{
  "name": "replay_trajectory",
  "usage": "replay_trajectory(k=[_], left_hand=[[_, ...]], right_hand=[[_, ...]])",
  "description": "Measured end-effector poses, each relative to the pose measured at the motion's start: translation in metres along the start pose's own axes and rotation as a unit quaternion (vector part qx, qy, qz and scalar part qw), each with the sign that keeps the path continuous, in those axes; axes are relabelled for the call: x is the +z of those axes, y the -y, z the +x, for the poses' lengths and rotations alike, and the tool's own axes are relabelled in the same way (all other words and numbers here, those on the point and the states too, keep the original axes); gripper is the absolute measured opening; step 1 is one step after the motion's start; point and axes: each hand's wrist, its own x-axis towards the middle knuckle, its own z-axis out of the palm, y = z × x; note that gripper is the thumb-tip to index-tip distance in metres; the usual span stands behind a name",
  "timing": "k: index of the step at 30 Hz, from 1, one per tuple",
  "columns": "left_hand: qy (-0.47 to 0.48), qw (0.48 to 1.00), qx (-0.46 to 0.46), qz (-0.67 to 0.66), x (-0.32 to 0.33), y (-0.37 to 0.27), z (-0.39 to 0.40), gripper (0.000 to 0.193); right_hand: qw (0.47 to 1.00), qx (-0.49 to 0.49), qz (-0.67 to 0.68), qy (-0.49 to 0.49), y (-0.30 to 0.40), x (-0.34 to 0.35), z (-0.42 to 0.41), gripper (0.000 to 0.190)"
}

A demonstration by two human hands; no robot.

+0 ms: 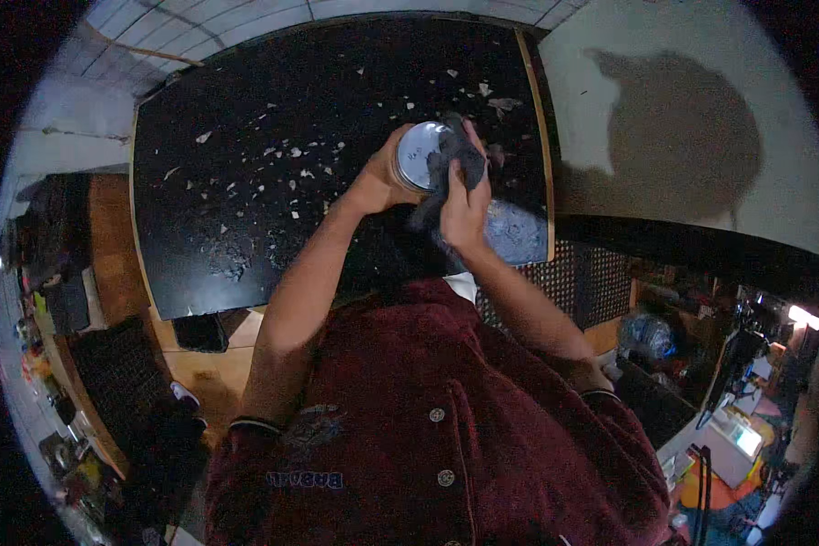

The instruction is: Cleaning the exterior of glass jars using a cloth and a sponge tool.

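My left hand wraps around the side of a round container above a black tabletop. The container's top is pale and shiny, with a small handwritten mark on it. In my right hand is a dark grey cloth, bunched between thumb and fingers. It presses over the right part of the container's top and hides it. A loose end of the cloth hangs below, near my right wrist. Most of the container's side is hidden by my left hand.
Pale flakes and scraps lie scattered across the tabletop, which has light wooden edging. A pale wall stands close on the right. Cluttered shelving is at left, a large clear plastic bottle at lower right, and a shoe shows at lower left.
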Motion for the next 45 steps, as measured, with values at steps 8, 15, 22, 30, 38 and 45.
replay_trajectory(k=[8, 15, 22, 30, 38, 45], left_hand=[[-0.031, 0.999, -0.013, 0.009, 0.012, 0.006, 0.003, 0.106], [-0.035, 0.998, -0.059, -0.016, 0.022, -0.008, -0.002, 0.107], [-0.03, 0.998, 0.016, -0.048, 0.018, 0.001, -0.006, 0.105], [0.003, 0.999, -0.014, -0.035, 0.01, 0.008, -0.001, 0.095], [-0.038, 0.99, -0.011, -0.137, 0.016, 0.008, -0.005, 0.1], [-0.063, 0.996, -0.013, -0.065, 0.027, -0.004, -0.006, 0.108]], right_hand=[[0.999, 0.038, 0.014, -0.024, -0.011, 0.019, -0.051, 0.072], [0.889, 0.328, 0.317, -0.048, -0.068, 0.0, 0.043, 0.045], [0.978, 0.068, 0.113, -0.163, -0.025, 0.03, -0.055, 0.051], [0.984, 0.047, -0.028, 0.167, -0.004, -0.013, 0.08, 0.047], [0.987, 0.062, -0.037, 0.147, -0.012, -0.008, 0.085, 0.032], [0.986, 0.08, 0.089, -0.112, -0.009, -0.001, -0.051, 0.041]])
